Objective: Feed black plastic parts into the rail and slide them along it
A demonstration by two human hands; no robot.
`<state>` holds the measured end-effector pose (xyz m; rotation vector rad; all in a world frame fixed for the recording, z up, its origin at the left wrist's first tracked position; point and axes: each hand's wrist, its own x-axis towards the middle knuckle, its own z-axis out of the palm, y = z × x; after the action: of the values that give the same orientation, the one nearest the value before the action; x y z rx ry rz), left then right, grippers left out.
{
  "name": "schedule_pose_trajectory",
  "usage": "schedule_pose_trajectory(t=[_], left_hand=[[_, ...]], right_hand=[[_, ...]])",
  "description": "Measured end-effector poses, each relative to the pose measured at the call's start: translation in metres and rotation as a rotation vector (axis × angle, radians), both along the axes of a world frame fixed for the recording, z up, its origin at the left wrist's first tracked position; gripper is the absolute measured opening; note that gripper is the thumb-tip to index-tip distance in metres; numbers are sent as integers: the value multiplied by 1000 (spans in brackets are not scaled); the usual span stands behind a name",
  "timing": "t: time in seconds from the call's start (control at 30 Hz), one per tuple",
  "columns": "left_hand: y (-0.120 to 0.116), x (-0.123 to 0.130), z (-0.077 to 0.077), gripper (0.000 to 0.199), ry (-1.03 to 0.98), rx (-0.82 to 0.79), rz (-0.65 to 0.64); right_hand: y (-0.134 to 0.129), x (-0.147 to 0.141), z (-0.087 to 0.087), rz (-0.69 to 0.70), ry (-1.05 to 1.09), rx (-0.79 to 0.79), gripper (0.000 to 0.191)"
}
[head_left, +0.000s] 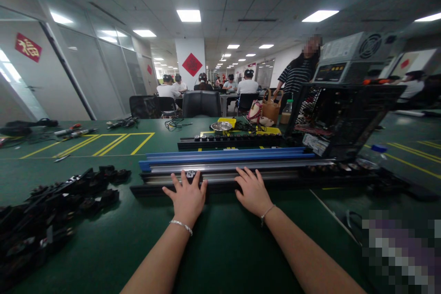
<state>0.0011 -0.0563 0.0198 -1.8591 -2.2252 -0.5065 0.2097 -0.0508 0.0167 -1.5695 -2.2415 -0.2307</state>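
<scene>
My left hand (pixel 188 197) rests with fingers spread on a long black rail (pixel 220 188) that lies across the green table. Just beyond its fingertips a small black part with light spots (pixel 191 175) sits in the rail's channel. My right hand (pixel 253 190) lies farther right on the same rail, fingers stretched out and nothing held. Behind the black rail run a silvery rail surface (pixel 220 166) and a blue rail (pixel 227 155), parallel to it. Several small dark parts (pixel 317 170) line the right end of the rails.
A heap of black parts (pixel 51 211) covers the left side of the table. An open computer case (pixel 344 115) with power supplies (pixel 351 55) on top stands at the right. Farther back are a metal dish (pixel 221 126), a yellow tray (pixel 268 132) and a standing person (pixel 298 73).
</scene>
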Motion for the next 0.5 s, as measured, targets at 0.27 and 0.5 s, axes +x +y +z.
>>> schedule_pose_trajectory(t=[0.27,0.5], left_hand=[[1,-4,1,53,-12,4,23],[3,-8,0,54,-36,-5,44]], right_hand=[[1,0,0,2,-6,12,27],[0,0,0,0,1,2,27]])
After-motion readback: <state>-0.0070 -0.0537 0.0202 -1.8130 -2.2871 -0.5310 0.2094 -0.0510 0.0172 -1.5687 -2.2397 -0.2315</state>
